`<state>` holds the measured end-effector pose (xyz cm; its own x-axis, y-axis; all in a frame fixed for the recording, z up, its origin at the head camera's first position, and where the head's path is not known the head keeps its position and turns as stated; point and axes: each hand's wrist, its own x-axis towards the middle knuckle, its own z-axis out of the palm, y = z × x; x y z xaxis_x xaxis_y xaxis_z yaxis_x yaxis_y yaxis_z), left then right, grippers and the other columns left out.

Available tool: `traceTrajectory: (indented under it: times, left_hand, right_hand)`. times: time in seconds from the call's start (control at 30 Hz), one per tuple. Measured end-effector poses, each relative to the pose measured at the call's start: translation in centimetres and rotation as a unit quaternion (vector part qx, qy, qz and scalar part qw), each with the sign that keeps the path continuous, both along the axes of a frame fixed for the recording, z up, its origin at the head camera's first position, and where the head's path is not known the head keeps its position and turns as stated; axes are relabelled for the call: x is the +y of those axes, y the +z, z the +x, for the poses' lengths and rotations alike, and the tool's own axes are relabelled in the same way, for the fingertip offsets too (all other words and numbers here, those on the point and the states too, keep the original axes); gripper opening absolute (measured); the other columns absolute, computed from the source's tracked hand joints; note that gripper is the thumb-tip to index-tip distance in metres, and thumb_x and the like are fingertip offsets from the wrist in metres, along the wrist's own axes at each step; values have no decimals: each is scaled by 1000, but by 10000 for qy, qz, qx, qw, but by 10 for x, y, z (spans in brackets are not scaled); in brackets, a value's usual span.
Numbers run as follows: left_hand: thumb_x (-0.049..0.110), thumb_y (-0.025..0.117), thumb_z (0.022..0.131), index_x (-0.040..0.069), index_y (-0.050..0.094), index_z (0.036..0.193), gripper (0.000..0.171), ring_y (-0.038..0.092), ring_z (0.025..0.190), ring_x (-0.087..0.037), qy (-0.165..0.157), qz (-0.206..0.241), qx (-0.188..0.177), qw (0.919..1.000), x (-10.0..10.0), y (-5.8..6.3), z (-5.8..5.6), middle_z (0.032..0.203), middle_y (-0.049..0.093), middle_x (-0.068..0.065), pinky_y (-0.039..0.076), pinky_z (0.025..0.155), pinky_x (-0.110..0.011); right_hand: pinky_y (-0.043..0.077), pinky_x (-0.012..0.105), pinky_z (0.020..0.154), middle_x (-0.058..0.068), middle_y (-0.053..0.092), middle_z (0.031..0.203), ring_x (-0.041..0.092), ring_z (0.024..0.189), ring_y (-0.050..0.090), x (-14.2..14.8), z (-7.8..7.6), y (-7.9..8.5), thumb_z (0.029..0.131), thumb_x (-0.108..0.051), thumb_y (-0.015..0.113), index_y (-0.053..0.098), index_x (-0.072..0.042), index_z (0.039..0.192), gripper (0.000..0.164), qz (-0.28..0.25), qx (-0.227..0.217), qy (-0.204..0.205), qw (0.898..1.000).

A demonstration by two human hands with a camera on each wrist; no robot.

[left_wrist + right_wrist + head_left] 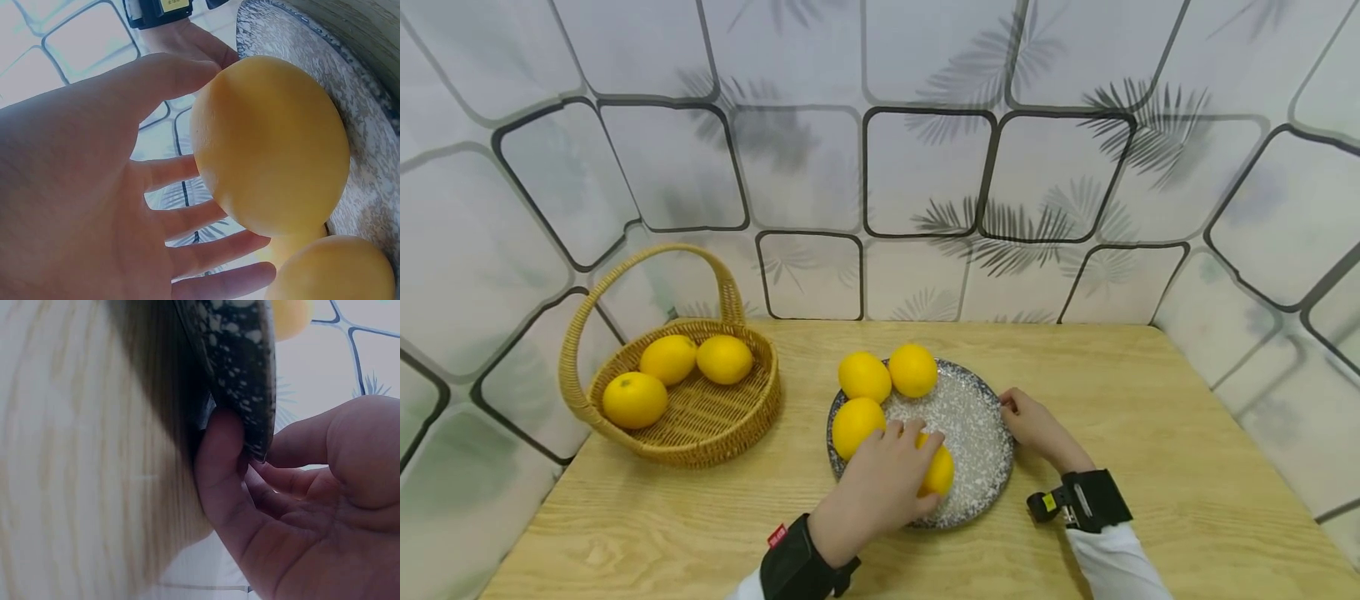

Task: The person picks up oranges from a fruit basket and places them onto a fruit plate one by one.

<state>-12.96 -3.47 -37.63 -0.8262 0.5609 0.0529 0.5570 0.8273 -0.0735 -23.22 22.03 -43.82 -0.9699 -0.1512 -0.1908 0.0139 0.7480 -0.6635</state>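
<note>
A round speckled grey plate [977,442] with a dark rim carries several yellow oranges. My left hand [880,479] reaches over the near part of the plate and holds one orange [941,473] between thumb and fingers. In the left wrist view this orange [272,147] fills the space beside the palm, close against the plate's surface. Another orange [856,427] lies just beyond my left fingers. At the plate's right edge, my right hand [1041,429] pinches the rim. The right wrist view shows a finger [222,447] under the rim [240,381].
A wicker basket [760,417] with a tall arched handle stands on the left of the wooden table [700,525], holding three oranges. Two more oranges, one at the plate's back edge [913,370], sit beyond my left hand. Patterned walls [925,175] enclose the table's back and sides.
</note>
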Motion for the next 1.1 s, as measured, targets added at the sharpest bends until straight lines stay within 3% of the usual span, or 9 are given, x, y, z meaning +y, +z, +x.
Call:
traceTrajectory:
  times: [0.43,0.67,0.87,1.1]
  left_hand:
    - [58,67,91,21,52,146,68,62,127,-27,9,113,21,9999,-2,4,-3,147,57,-7,55,102,-40]
    - [52,66,94,19,56,141,59,64,122,-25,3,282,318,9991,-8,9,-6,142,61,-6,58,96,-38]
    - [50,66,96,19,55,142,57,65,120,-26,304,617,355,9970,-21,18,-13,142,60,-6,58,94,-41]
    - [35,62,101,13,55,142,47,63,122,-35,803,991,330,9913,-54,33,-20,141,60,-14,56,96,-50]
  right_hand:
    - [42,30,67,20,60,107,23,82,52,3,1,0,106,-14,38,50,8,130,34,-28,-9,-19,10000]
    - [43,30,69,19,60,107,23,85,54,4,1,2,106,-14,39,50,7,129,34,-5,-6,-24,10000]
    - [44,31,70,20,60,109,24,87,54,5,1,4,106,-14,38,50,7,129,34,4,-51,-37,10000]
    - [44,31,68,20,61,109,23,84,54,2,1,-3,106,-14,39,51,6,129,33,-26,-35,-26,10000]
